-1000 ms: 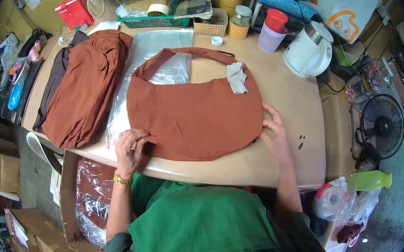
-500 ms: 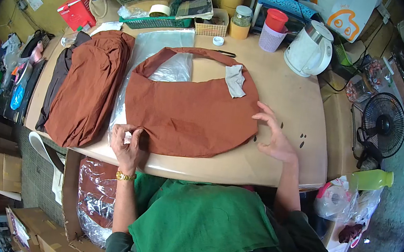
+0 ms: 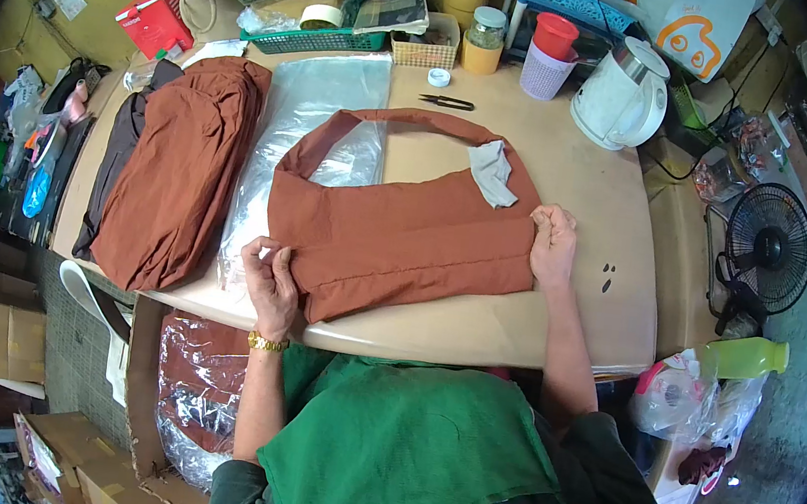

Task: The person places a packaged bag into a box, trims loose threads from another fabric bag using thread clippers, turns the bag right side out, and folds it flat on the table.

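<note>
A rust-brown cloth bag [image 3: 395, 241] lies on the table before me, its strap looped toward the back and a seam running across its lower part. My left hand [image 3: 271, 281] pinches its lower left corner. At its right edge, my right hand [image 3: 553, 242] is closed on the cloth. A small grey cloth [image 3: 492, 172] rests on the bag's upper right. Clear plastic sheets [image 3: 327, 92] lie partly under the strap. Black thread snips [image 3: 447, 102] are behind the bag.
Several folded brown bags [image 3: 176, 174] are stacked at the left. Along the back stand a green basket [image 3: 318, 42], a jar [image 3: 483, 40], a lilac cup [image 3: 546, 73] and a white kettle [image 3: 622, 96]. A fan [image 3: 767, 246] is at the right.
The bag has shifted and its lower part now shows a long seam. My right hand, open beside the bag before, has closed on its right edge. The snips are more exposed.
</note>
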Available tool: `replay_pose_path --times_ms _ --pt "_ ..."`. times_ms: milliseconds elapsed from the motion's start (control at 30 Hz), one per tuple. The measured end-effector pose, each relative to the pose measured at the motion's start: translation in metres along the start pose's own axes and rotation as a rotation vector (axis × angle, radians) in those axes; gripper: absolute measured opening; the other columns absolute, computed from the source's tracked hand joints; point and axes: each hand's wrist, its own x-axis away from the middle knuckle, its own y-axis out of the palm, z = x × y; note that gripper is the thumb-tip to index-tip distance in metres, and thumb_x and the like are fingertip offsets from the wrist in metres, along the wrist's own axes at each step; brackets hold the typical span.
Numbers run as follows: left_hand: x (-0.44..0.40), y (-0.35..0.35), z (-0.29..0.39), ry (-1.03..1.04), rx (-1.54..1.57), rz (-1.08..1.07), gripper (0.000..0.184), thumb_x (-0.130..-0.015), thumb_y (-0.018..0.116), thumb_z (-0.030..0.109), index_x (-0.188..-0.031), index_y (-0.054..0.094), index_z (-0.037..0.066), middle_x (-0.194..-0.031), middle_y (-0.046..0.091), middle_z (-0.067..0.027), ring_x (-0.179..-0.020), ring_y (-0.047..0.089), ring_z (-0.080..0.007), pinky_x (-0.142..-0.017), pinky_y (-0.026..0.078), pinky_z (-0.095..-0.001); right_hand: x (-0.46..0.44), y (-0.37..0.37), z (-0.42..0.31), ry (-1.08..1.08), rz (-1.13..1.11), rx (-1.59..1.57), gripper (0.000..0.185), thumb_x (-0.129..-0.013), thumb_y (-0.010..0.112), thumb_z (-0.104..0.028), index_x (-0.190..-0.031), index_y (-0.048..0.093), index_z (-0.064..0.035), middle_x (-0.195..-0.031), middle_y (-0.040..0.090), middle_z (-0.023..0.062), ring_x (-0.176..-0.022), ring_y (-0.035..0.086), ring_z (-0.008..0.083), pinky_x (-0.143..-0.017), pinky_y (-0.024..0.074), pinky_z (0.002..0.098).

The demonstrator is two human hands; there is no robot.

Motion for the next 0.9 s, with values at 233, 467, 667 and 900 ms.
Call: replay_pose_path --times_ms 233,467,667,900 --pt "-0.001 -0.005 -0.002 -0.094 0.028 0.059 0.022 -0.099 0.045 -0.002 -0.12 0.044 0.004 -0.091 0.055 -0.0029 -0.085 0.052 -0.0082 -0.079 0.043 -0.0215 0.001 -0.055 0.021 0.588 -0.243 -0.101 0.018 -0.098 0.052 -0.012 -0.113 0.046 -0.0022 -0.08 0.059 0.0058 -0.065 0.054 0.0114 -0.062 0.0467 0.0246" --pt "0.01 -0.002 -0.016 -0.079 -0.016 0.052 0.021 -0.1 0.043 -0.002 -0.121 0.044 0.001 -0.111 0.05 -0.0071 -0.097 0.055 -0.0135 -0.087 0.045 -0.0265 0.045 -0.054 -0.04 0.708 -0.463 -0.498 0.052 -0.088 0.069 -0.015 -0.123 0.034 -0.0004 -0.083 0.063 0.0098 -0.061 0.062 0.0154 -0.052 0.0506 0.027" --pt "0.009 -0.015 0.007 0.031 -0.163 -0.041 0.023 -0.1 0.042 0.002 -0.123 0.046 0.002 -0.097 0.053 -0.0065 -0.09 0.055 -0.0123 -0.082 0.044 -0.0258 0.03 -0.113 -0.001 0.643 -0.811 -0.181 0.058 -0.082 0.072 -0.008 -0.131 0.042 0.0009 -0.091 0.065 0.0124 -0.073 0.066 0.0177 -0.066 0.0526 0.0297" --pt "0.005 -0.016 0.038 0.006 -0.192 -0.28 0.063 -0.082 0.069 0.052 -0.117 0.056 0.001 -0.084 0.062 -0.0094 -0.079 0.057 -0.0225 -0.082 0.044 -0.0378 -0.06 -0.038 -0.04 0.282 -0.592 -0.248 0.036 -0.08 0.073 -0.008 -0.113 0.061 -0.0044 -0.095 0.066 0.0095 -0.083 0.064 0.0148 -0.077 0.051 0.0295"
